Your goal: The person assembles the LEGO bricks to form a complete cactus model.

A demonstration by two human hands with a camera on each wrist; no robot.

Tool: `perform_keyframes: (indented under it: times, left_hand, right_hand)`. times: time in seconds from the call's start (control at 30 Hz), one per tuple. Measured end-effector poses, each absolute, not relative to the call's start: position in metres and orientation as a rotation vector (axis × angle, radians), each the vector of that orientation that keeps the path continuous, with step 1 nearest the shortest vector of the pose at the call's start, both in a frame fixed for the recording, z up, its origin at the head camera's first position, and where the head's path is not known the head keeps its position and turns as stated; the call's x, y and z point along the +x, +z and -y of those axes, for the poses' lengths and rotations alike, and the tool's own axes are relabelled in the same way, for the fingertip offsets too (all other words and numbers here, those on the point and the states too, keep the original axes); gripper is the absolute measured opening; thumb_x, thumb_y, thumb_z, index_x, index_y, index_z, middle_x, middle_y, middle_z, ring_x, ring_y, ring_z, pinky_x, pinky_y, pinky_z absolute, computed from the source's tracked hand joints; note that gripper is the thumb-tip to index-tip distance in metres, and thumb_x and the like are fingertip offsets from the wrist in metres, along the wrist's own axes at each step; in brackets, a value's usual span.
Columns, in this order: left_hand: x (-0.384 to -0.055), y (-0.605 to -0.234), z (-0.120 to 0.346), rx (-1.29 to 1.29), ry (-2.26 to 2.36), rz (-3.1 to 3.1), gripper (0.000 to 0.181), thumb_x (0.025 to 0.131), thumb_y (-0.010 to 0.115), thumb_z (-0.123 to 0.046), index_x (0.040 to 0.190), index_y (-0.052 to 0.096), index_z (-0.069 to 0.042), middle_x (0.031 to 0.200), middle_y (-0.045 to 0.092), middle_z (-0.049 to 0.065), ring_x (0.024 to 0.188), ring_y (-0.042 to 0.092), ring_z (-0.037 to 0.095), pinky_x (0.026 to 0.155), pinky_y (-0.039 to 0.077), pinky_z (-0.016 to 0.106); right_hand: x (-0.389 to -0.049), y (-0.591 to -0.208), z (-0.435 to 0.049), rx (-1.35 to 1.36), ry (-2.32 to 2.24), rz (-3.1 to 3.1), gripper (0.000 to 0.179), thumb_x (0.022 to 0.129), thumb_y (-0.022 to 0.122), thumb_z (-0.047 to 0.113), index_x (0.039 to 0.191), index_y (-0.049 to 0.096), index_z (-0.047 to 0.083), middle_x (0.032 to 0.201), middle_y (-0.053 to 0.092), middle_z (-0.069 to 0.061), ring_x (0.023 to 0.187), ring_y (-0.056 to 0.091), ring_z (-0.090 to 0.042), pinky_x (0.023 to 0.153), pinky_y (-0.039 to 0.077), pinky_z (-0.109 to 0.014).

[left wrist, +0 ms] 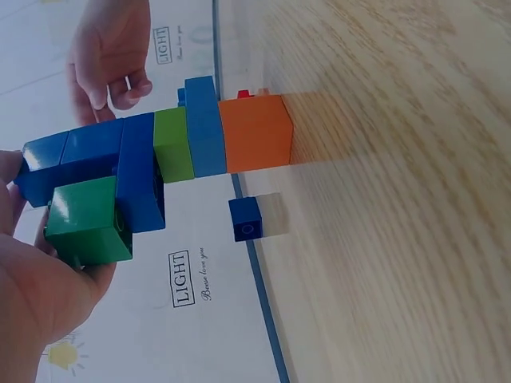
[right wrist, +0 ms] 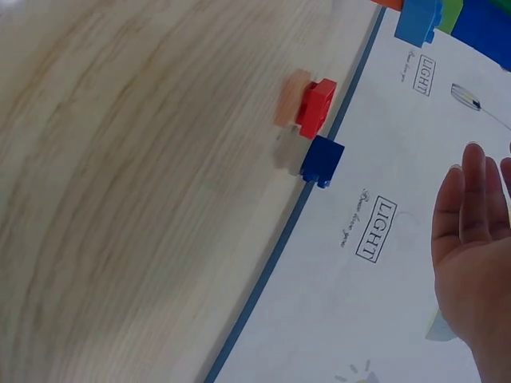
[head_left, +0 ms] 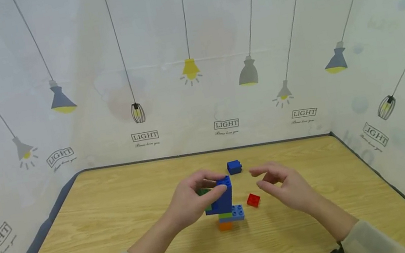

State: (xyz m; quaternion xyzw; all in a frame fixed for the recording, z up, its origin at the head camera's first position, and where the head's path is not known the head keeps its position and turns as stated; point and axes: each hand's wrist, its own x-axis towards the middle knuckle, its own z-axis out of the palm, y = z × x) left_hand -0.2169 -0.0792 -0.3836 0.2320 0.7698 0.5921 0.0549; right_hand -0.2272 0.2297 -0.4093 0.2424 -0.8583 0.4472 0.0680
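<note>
A stack of toy building bricks stands upright on the table. In the left wrist view its orange brick (left wrist: 257, 134) is at the base, then a light blue brick (left wrist: 206, 136), a lime green brick (left wrist: 172, 145) and a wide dark blue brick (left wrist: 140, 179). Above that, a green brick (left wrist: 84, 219) sits beside further blue bricks (left wrist: 92, 150). My left hand (head_left: 187, 199) pinches the uppermost blue brick between thumb and fingers. To the right of the stack my right hand (head_left: 288, 186) hovers with relaxed, slightly bent fingers, holding nothing.
A loose blue brick (head_left: 234, 167) lies behind the stack, and a red brick (head_left: 253, 200) lies to its right. The wooden table (head_left: 116, 191) ends at a wall covering (head_left: 174, 104) printed with lamps, which also runs along both sides.
</note>
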Motion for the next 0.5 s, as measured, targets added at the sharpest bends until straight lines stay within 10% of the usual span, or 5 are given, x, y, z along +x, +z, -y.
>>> perform_keyframes:
  times: [0.5]
  left_hand:
    - [-0.217, -0.385, 0.075, 0.718, 1.804, -2.321, 0.020, 0.106, 0.074, -0.027, 0.126, 0.076, -0.023, 0.132, 0.075, 0.004, 0.122, 0.072, 0.026, 0.090, 0.068, 0.042]
  right_hand:
    - [-0.250, -0.426, -0.244, 0.614, 1.246, 3.022, 0.036, 0.106, 0.074, 0.022, 0.140, 0.073, 0.012, 0.139, 0.072, -0.012, 0.110, 0.069, -0.021, 0.087, 0.061, -0.038]
